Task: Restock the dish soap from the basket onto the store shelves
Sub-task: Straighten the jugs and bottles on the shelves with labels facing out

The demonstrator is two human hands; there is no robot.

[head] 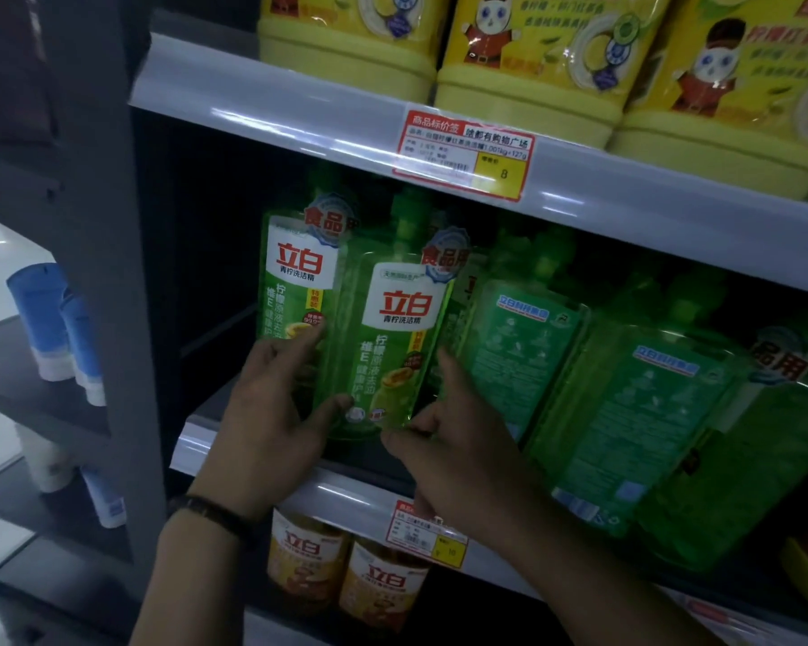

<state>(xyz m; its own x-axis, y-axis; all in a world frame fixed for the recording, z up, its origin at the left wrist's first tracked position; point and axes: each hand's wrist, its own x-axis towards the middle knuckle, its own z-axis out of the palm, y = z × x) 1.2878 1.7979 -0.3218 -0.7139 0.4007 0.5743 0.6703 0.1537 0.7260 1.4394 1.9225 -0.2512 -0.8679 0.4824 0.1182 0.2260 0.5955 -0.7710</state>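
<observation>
Seating two green dish soaps on the middle shelf, I'd judge: I'd push both back until the bases sit flat behind the shelf lip (355, 496), labels forward. Left hand (267, 426) fingers are spread and curled round the left bottle (295, 282) low down, thumb toward its neighbour. Right hand (458, 449) thumb and forefinger pinch the right bottle (393, 328) at its bottom corner. The backward-facing bottles (518, 347) are just right of those fingers.

Gap left of green bottles (299, 291); right packed.
</observation>
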